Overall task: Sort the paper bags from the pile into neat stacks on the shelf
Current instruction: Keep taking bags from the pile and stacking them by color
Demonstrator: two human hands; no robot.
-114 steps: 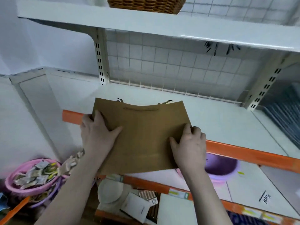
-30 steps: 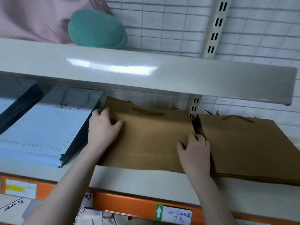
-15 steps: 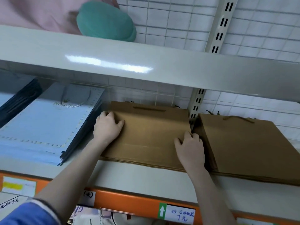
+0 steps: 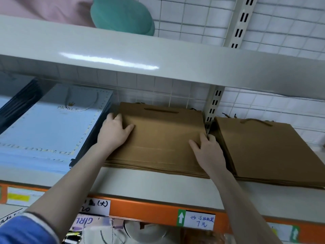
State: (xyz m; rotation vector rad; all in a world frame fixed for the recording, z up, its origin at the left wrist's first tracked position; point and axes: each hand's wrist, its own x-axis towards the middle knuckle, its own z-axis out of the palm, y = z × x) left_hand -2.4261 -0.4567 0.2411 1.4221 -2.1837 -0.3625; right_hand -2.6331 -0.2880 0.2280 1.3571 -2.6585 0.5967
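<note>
A flat brown paper bag (image 4: 161, 134) with a cord handle lies on top of a stack of like brown bags (image 4: 158, 167) on the white shelf (image 4: 158, 185). My left hand (image 4: 114, 132) holds the bag's left edge, thumb spread on top and fingers curled over the side. At the bag's right edge my right hand (image 4: 207, 152) does the same, fingertips tucked against the side. The bag's edges sit roughly in line with the stack below.
A second stack of larger brown bags (image 4: 263, 148) lies to the right, past the slotted upright (image 4: 213, 110). Light blue bags (image 4: 52, 127) are stacked to the left. The upper shelf (image 4: 158, 55) hangs low overhead with a teal object (image 4: 123, 14) on it. An orange rail (image 4: 149, 212) with labels fronts the shelf.
I carried the bag from another shelf to this one, slid it back and set it flat on the brown stack. Both hands have stayed on its side edges.
</note>
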